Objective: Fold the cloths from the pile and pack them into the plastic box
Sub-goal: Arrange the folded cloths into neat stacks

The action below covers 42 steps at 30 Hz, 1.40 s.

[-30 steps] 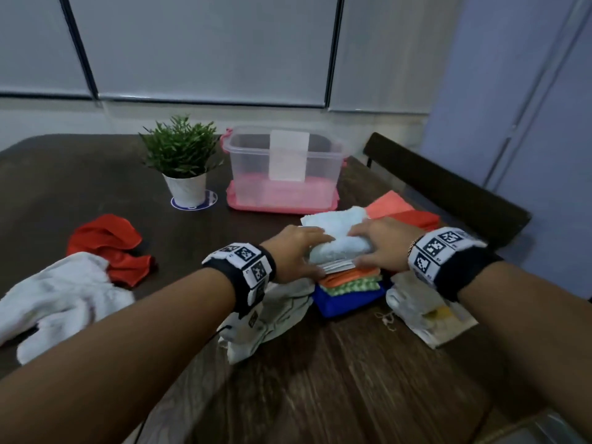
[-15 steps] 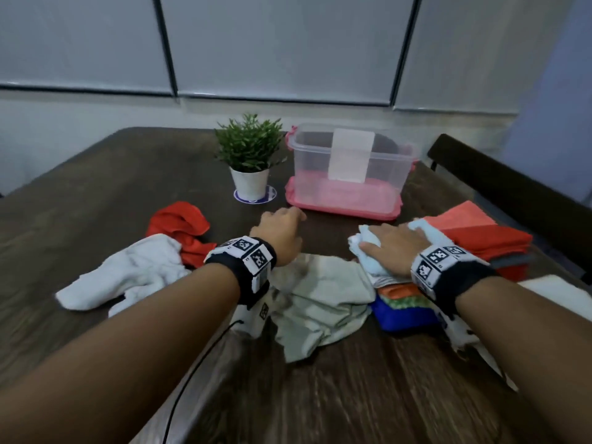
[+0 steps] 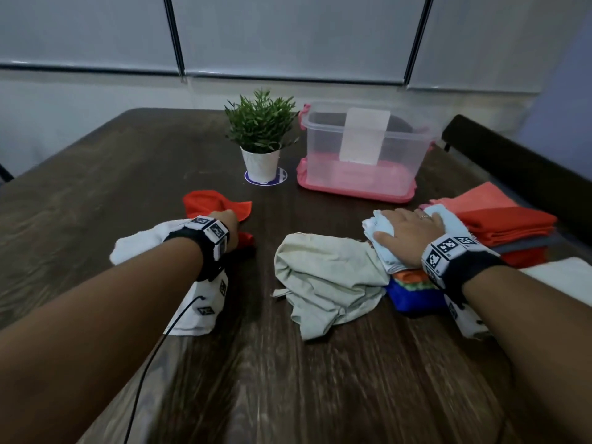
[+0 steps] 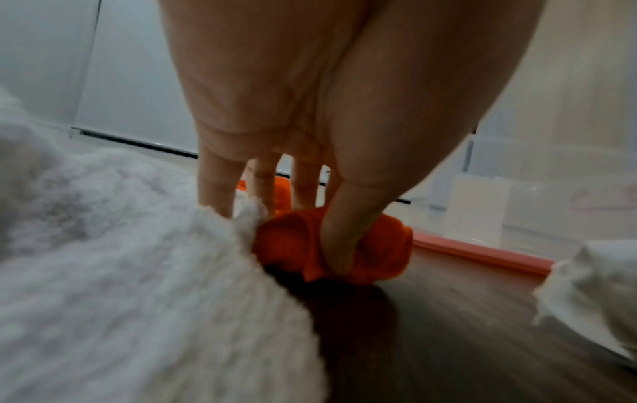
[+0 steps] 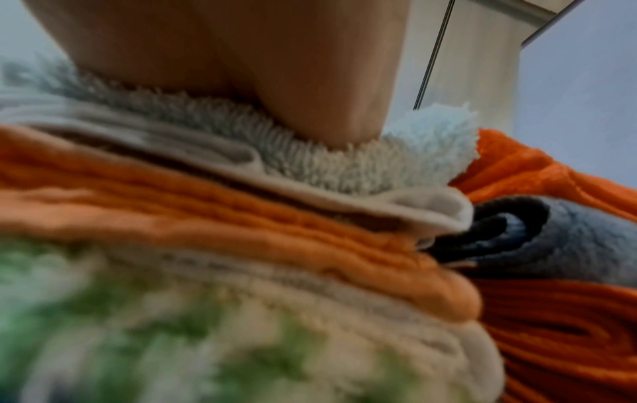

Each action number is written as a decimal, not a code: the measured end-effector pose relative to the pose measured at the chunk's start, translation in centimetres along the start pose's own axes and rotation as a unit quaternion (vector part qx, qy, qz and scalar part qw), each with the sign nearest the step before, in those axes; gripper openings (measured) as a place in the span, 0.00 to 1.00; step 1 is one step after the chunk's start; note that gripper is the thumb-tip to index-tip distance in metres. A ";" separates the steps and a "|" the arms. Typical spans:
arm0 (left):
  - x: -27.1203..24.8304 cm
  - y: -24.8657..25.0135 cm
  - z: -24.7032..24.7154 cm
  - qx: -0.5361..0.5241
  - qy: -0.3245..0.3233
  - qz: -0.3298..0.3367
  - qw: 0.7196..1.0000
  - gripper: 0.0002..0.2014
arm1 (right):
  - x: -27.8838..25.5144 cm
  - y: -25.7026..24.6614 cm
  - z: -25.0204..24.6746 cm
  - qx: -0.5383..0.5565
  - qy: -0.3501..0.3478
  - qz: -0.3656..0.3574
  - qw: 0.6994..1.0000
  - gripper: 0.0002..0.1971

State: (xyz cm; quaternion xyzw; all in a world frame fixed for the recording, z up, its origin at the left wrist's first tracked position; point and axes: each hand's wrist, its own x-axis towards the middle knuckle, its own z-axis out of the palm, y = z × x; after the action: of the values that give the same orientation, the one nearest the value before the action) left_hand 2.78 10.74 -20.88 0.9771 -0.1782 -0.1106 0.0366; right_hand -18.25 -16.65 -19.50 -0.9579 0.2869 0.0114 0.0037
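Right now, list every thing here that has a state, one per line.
plastic box: open, lid off, no cloths inside
red cloth: crumpled, pinched by left hand
light blue cloth: folded atop stack, pressed by right hand
beige cloth: crumpled, unfolded
white cloth: crumpled, unfolded

Looks like home dining rm / office mtg rm, can't tell which: dark wood table (image 3: 320,379), chair (image 3: 512,168) alongside, roller blinds (image 3: 288,36), potted plant (image 3: 260,129).
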 end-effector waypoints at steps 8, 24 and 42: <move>-3.6 4.9 0.6 -0.079 0.005 0.166 0.983 0.13 | -0.5 -0.3 -0.1 0.002 0.007 0.004 1.000 0.32; -9.8 8.8 -0.9 -0.359 0.230 0.246 0.871 0.12 | -2.1 -1.0 -3.4 0.008 0.039 -0.020 0.999 0.27; -9.9 7.6 -8.7 -0.546 0.254 0.336 0.724 0.08 | -4.7 -10.8 -11.3 0.453 0.239 -0.153 0.845 0.05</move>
State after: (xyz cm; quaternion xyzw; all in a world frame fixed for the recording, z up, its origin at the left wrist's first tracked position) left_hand -6.89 7.46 -9.58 0.6561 -0.3876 0.0826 0.6422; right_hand -15.98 -5.22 -8.11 -0.8543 0.1014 -0.3501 0.3705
